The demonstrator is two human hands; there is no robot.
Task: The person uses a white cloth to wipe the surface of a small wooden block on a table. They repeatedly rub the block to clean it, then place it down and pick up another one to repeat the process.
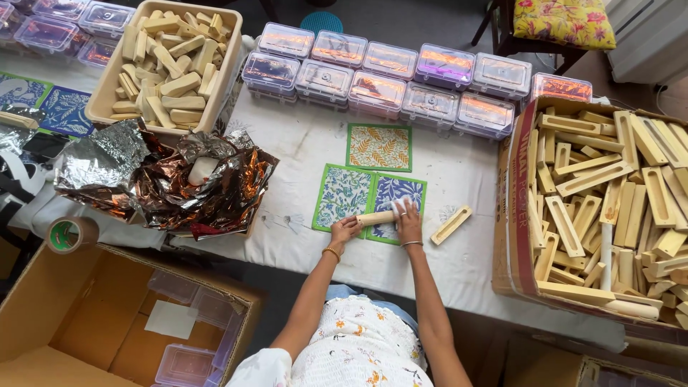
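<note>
A white cloth covered the bench (301, 150), which carried rows of clear lidded plastic boxes (380, 75) along its far side, a tray of pale wooden blocks (168, 61) at the far left, crumpled foil (172, 179) and three patterned printed cards (369, 183). Near the bench's front edge, the left hand (344, 229) and the right hand (408, 218) held a short wooden roller (378, 217) between them, fingers clamped on either end, lying across the blue card. A slotted wooden frame (451, 224) lay just to the right of it, with a cardboard box of more such frames (609, 208) beyond.
</note>
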